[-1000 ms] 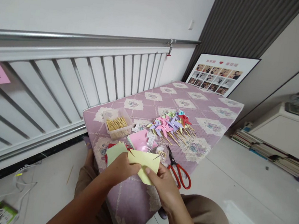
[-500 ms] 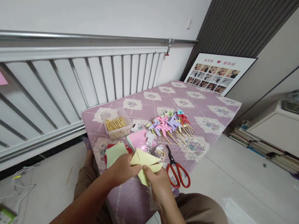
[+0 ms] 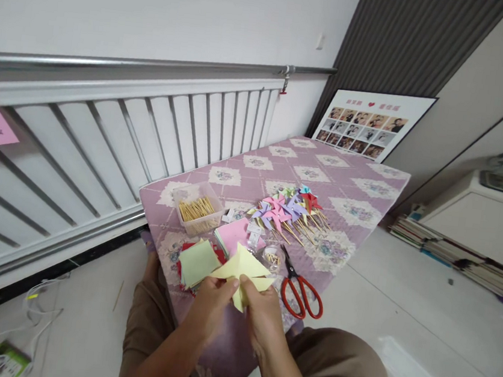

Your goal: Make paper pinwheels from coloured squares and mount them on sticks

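A pale yellow paper pinwheel (image 3: 247,265) is held up above the near part of the table, its cut flaps bent in toward the centre. My left hand (image 3: 216,299) pinches it from the left, thumb at the middle. From the right, my right hand (image 3: 262,308) grips it too, its thumb pressed close beside the left one. Fingers behind the paper are hidden. Just left of the hands lies a stack of pale green paper squares (image 3: 198,261) over red sheets. Red-handled scissors (image 3: 300,294) rest to the right, blades pointing away.
Finished pinwheels on sticks (image 3: 288,208) lie in a pile mid-table. A clear box of wooden sticks (image 3: 197,209) stands at the left, with pink paper (image 3: 233,235) nearby. A small tub of little pieces (image 3: 273,257) sits by the scissors. A radiator (image 3: 186,126) borders the tablecloth-covered table (image 3: 364,189).
My left hand has shifted down and left along the pinwheel. One yellow flap now points upward, and the paper has spread into more of a pinwheel shape.
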A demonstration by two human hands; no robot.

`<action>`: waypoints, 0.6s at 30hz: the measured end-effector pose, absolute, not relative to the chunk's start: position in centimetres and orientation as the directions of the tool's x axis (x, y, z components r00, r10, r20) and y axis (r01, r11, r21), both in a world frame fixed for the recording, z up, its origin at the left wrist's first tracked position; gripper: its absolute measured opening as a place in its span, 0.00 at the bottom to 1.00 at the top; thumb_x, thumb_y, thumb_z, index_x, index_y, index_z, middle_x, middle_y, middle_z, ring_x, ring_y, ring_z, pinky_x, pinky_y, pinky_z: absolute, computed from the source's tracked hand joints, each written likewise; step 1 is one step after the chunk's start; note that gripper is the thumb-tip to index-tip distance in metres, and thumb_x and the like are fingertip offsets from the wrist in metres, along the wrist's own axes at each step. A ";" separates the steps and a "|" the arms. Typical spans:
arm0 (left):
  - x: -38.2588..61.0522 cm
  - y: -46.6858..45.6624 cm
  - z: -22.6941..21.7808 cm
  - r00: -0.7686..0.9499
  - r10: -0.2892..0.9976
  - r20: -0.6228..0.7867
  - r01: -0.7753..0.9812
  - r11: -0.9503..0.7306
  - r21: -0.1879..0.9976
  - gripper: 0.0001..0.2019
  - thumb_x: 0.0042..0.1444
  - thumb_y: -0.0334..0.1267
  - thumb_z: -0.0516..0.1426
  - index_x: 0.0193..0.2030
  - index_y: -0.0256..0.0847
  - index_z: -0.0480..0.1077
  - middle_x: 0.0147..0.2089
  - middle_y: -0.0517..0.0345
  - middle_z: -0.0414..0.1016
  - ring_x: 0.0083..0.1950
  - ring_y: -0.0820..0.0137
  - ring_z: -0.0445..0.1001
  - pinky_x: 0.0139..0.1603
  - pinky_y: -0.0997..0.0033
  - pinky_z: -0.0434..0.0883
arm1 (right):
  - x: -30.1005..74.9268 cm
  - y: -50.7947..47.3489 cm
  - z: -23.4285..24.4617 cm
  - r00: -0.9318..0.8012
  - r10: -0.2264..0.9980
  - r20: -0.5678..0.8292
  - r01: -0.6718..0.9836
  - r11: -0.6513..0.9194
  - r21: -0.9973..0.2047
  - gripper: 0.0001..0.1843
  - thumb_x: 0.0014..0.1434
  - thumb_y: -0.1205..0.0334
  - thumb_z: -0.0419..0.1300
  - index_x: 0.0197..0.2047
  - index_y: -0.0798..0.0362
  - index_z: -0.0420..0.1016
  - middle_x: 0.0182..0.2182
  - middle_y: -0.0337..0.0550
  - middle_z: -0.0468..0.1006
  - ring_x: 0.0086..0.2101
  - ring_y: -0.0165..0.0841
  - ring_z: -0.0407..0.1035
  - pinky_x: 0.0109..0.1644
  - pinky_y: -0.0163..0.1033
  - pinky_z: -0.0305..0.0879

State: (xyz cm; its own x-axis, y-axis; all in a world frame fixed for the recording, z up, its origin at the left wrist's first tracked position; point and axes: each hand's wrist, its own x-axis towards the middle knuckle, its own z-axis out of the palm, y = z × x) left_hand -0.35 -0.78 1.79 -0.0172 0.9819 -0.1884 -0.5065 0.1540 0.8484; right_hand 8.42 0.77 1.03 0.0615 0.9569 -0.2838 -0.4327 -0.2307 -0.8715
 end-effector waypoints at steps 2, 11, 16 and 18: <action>-0.3 -0.4 2.2 -0.024 0.976 -0.216 -0.494 0.177 0.852 0.17 0.46 0.44 0.64 0.41 0.37 0.75 0.37 0.50 0.80 0.40 0.62 0.75 0.41 0.68 0.68 | 8.2 0.6 1.2 0.050 0.961 -0.271 -0.444 -0.222 -0.868 0.19 0.47 0.55 0.68 0.41 0.56 0.77 0.39 0.49 0.84 0.38 0.44 0.78 0.42 0.45 0.73; -0.6 -0.5 1.9 -0.070 0.972 -0.223 -0.487 0.162 0.858 0.12 0.48 0.43 0.62 0.35 0.37 0.77 0.32 0.52 0.79 0.37 0.62 0.75 0.40 0.67 0.68 | 7.9 0.4 2.6 -0.004 0.960 -0.281 -0.549 -0.237 -0.802 0.17 0.47 0.58 0.67 0.41 0.54 0.78 0.38 0.48 0.84 0.38 0.45 0.78 0.42 0.45 0.74; -0.8 -0.2 1.4 -0.108 0.959 -0.262 -0.392 0.201 0.898 0.13 0.46 0.47 0.63 0.32 0.38 0.77 0.26 0.54 0.78 0.34 0.61 0.75 0.39 0.65 0.68 | 7.7 0.5 2.7 -0.026 0.955 -0.295 -0.592 -0.253 -0.765 0.14 0.47 0.60 0.67 0.39 0.53 0.77 0.36 0.45 0.84 0.38 0.43 0.77 0.46 0.45 0.72; -0.9 -0.1 1.3 -0.115 0.953 -0.279 -0.376 0.218 0.901 0.14 0.46 0.47 0.63 0.33 0.37 0.77 0.25 0.54 0.77 0.33 0.61 0.75 0.37 0.66 0.68 | 7.8 0.5 2.6 -0.041 0.957 -0.288 -0.592 -0.256 -0.764 0.14 0.48 0.60 0.67 0.40 0.53 0.76 0.37 0.45 0.83 0.40 0.42 0.77 0.48 0.45 0.71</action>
